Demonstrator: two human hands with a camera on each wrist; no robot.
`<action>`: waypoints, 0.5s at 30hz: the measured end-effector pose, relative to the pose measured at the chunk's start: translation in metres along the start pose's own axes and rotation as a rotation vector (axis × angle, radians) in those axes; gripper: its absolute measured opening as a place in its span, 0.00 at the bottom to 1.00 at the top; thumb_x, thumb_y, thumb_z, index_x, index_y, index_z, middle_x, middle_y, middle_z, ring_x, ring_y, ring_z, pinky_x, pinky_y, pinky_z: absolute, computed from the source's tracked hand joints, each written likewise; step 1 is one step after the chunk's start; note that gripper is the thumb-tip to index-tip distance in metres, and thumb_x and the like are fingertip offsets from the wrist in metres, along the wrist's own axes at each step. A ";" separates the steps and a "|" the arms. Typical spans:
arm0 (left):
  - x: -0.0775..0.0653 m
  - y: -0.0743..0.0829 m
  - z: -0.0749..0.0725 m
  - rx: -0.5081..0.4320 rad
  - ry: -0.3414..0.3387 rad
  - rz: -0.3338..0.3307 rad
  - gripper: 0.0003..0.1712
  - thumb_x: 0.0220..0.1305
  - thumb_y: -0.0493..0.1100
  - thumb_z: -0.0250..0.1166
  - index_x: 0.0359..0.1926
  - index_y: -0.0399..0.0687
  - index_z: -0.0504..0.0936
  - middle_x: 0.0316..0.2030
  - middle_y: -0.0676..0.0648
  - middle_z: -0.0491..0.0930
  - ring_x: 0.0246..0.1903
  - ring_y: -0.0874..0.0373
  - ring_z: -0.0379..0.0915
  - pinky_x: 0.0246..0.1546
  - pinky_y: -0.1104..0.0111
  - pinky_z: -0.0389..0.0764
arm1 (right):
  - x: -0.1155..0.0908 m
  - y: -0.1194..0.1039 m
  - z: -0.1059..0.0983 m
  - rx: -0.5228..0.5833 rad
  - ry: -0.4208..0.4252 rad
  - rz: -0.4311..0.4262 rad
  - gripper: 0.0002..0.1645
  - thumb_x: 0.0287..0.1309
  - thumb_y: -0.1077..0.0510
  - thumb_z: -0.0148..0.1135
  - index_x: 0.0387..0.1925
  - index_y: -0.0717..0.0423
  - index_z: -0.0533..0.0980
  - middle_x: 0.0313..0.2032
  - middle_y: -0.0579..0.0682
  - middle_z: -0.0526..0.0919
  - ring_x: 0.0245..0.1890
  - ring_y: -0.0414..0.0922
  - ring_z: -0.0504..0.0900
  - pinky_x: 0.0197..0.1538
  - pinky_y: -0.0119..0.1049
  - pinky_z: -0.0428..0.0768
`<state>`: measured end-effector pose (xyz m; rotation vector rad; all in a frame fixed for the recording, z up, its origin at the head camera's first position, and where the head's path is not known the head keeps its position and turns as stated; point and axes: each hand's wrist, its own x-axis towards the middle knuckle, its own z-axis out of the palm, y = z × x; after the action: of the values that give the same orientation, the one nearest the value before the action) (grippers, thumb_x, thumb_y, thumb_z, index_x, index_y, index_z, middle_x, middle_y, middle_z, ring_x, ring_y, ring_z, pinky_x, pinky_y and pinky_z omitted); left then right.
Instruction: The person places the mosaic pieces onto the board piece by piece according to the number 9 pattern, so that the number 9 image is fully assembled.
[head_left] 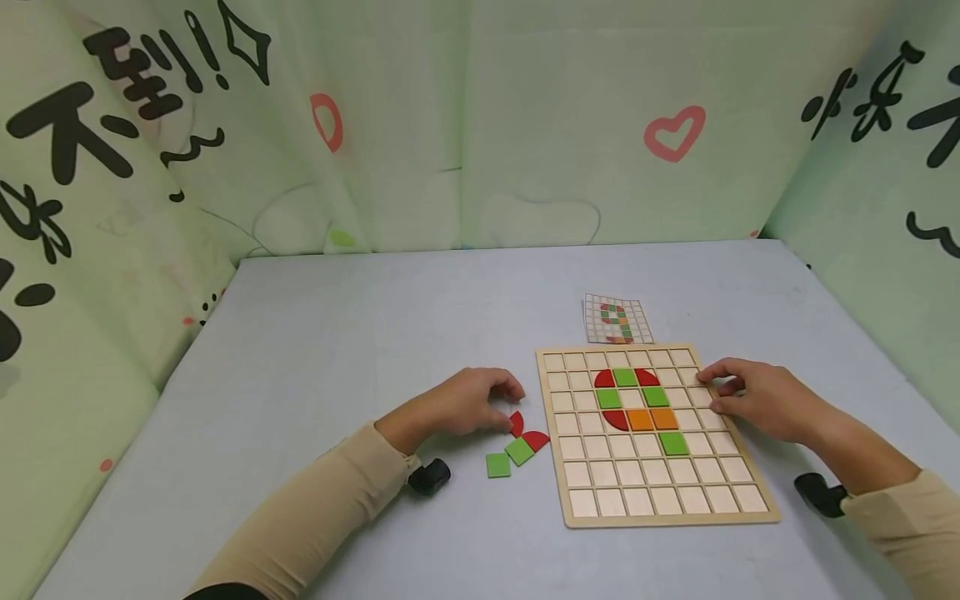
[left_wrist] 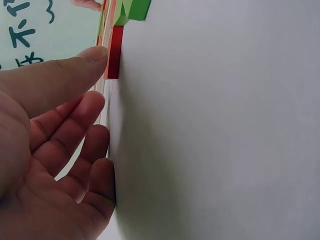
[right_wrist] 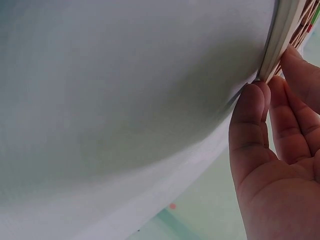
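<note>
A wooden grid board (head_left: 667, 522) lies on the table, with several red rounded pieces, green squares (head_left: 673, 443) and two orange squares (head_left: 652, 419) set in its cells. My left hand (head_left: 472, 400) is left of the board, fingers loosely bent. Its thumb tip is at a loose red piece (left_wrist: 115, 52); whether they touch, I cannot tell. Beside that lie another red piece (head_left: 536, 439) and two green squares (head_left: 498, 465). My right hand (head_left: 765, 402) rests at the board's right edge (right_wrist: 280, 40), thumb and fingertips touching it without visibly curling round it.
Behind the board lies a pattern card (head_left: 618, 319) showing a small coloured grid. Pale green curtains (head_left: 540, 125) with black writing and hearts hang round the back and sides of the white table (head_left: 360, 317). Black wrist bands (head_left: 430, 477) sit at both sleeves.
</note>
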<state>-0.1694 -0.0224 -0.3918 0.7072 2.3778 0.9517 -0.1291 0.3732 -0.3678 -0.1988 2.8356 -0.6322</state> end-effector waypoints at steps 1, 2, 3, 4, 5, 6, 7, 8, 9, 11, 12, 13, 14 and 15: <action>0.000 0.000 0.000 -0.004 0.005 -0.012 0.18 0.59 0.36 0.73 0.49 0.52 0.81 0.44 0.59 0.79 0.47 0.62 0.72 0.54 0.69 0.73 | 0.000 0.000 0.000 0.000 0.001 -0.001 0.22 0.60 0.62 0.67 0.54 0.66 0.75 0.43 0.64 0.81 0.45 0.62 0.78 0.44 0.54 0.76; 0.001 0.001 0.001 -0.007 0.008 -0.023 0.17 0.59 0.36 0.74 0.48 0.53 0.81 0.43 0.59 0.79 0.47 0.62 0.72 0.54 0.69 0.73 | 0.000 0.000 0.000 -0.001 0.002 -0.002 0.22 0.60 0.62 0.67 0.54 0.66 0.75 0.43 0.65 0.81 0.45 0.62 0.78 0.44 0.54 0.76; 0.001 0.001 0.001 -0.007 0.009 -0.029 0.17 0.59 0.36 0.74 0.47 0.53 0.80 0.43 0.59 0.79 0.47 0.62 0.73 0.54 0.69 0.74 | 0.000 -0.001 0.000 -0.001 0.001 -0.002 0.22 0.60 0.62 0.67 0.54 0.66 0.75 0.43 0.65 0.81 0.45 0.62 0.78 0.44 0.54 0.76; 0.001 0.001 0.001 -0.008 0.009 -0.033 0.17 0.59 0.36 0.74 0.47 0.53 0.80 0.43 0.59 0.79 0.47 0.62 0.73 0.54 0.69 0.74 | 0.000 -0.001 0.000 -0.001 0.002 -0.002 0.22 0.60 0.62 0.67 0.54 0.66 0.75 0.43 0.65 0.81 0.45 0.63 0.78 0.44 0.54 0.76; 0.001 0.002 0.001 -0.007 0.009 -0.036 0.16 0.59 0.36 0.74 0.46 0.53 0.80 0.42 0.59 0.79 0.47 0.62 0.73 0.54 0.69 0.74 | -0.001 -0.001 0.000 -0.001 0.003 -0.003 0.22 0.60 0.62 0.67 0.54 0.66 0.75 0.43 0.65 0.81 0.45 0.63 0.78 0.44 0.54 0.76; 0.001 0.002 0.001 -0.006 0.008 -0.037 0.16 0.59 0.36 0.74 0.46 0.53 0.80 0.42 0.59 0.79 0.46 0.62 0.73 0.53 0.69 0.74 | 0.000 -0.001 0.000 0.000 0.002 -0.002 0.22 0.60 0.62 0.67 0.54 0.66 0.75 0.43 0.65 0.81 0.46 0.63 0.78 0.44 0.54 0.76; 0.001 0.003 0.001 -0.007 0.007 -0.040 0.16 0.59 0.36 0.74 0.46 0.53 0.80 0.42 0.59 0.79 0.46 0.62 0.73 0.53 0.69 0.74 | 0.000 -0.001 0.000 0.000 0.002 -0.001 0.22 0.60 0.62 0.67 0.54 0.66 0.75 0.43 0.65 0.81 0.46 0.63 0.78 0.44 0.55 0.76; 0.001 0.003 0.001 -0.006 0.005 -0.042 0.16 0.59 0.36 0.73 0.46 0.53 0.80 0.41 0.59 0.79 0.46 0.62 0.72 0.53 0.69 0.74 | 0.000 -0.001 0.000 0.000 0.001 0.000 0.22 0.60 0.62 0.67 0.54 0.66 0.75 0.44 0.65 0.81 0.46 0.63 0.78 0.44 0.55 0.76; 0.002 0.003 0.001 -0.003 0.003 -0.042 0.15 0.59 0.36 0.73 0.45 0.53 0.80 0.41 0.59 0.79 0.45 0.62 0.72 0.52 0.69 0.74 | 0.000 -0.001 0.000 0.000 0.000 0.001 0.22 0.60 0.62 0.67 0.54 0.66 0.75 0.44 0.65 0.81 0.46 0.63 0.78 0.44 0.55 0.76; 0.002 0.003 0.001 0.002 -0.001 -0.041 0.15 0.59 0.36 0.73 0.45 0.53 0.81 0.41 0.58 0.79 0.44 0.61 0.72 0.51 0.70 0.74 | 0.000 -0.001 0.000 0.001 -0.002 0.003 0.22 0.60 0.62 0.67 0.54 0.66 0.75 0.44 0.66 0.81 0.46 0.63 0.78 0.44 0.55 0.76; 0.002 0.004 0.002 0.003 -0.003 -0.038 0.15 0.59 0.36 0.73 0.45 0.52 0.81 0.40 0.58 0.79 0.44 0.61 0.72 0.51 0.70 0.74 | 0.000 -0.001 0.000 0.002 -0.003 0.005 0.22 0.60 0.62 0.67 0.54 0.66 0.75 0.44 0.66 0.81 0.46 0.63 0.77 0.44 0.55 0.76; 0.002 0.004 0.002 0.005 -0.005 -0.034 0.14 0.59 0.36 0.74 0.44 0.52 0.81 0.40 0.58 0.79 0.43 0.61 0.72 0.50 0.70 0.74 | 0.000 -0.001 0.000 0.001 -0.003 0.005 0.22 0.60 0.62 0.67 0.54 0.66 0.75 0.44 0.66 0.81 0.46 0.64 0.77 0.44 0.55 0.76; 0.002 0.004 0.002 0.008 -0.008 -0.028 0.14 0.59 0.36 0.74 0.44 0.52 0.81 0.40 0.58 0.79 0.43 0.61 0.72 0.50 0.70 0.74 | 0.000 -0.001 0.000 0.000 -0.004 0.005 0.22 0.60 0.62 0.67 0.54 0.66 0.75 0.44 0.66 0.81 0.46 0.64 0.77 0.45 0.56 0.76; 0.002 0.005 0.003 0.009 -0.010 -0.022 0.14 0.59 0.36 0.74 0.44 0.52 0.81 0.39 0.58 0.79 0.43 0.61 0.72 0.50 0.70 0.74 | 0.000 -0.001 0.000 0.000 -0.003 0.006 0.22 0.60 0.62 0.67 0.54 0.66 0.75 0.44 0.66 0.80 0.46 0.64 0.77 0.45 0.56 0.76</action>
<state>-0.1685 -0.0168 -0.3906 0.6856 2.3781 0.9264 -0.1289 0.3722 -0.3673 -0.1912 2.8320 -0.6296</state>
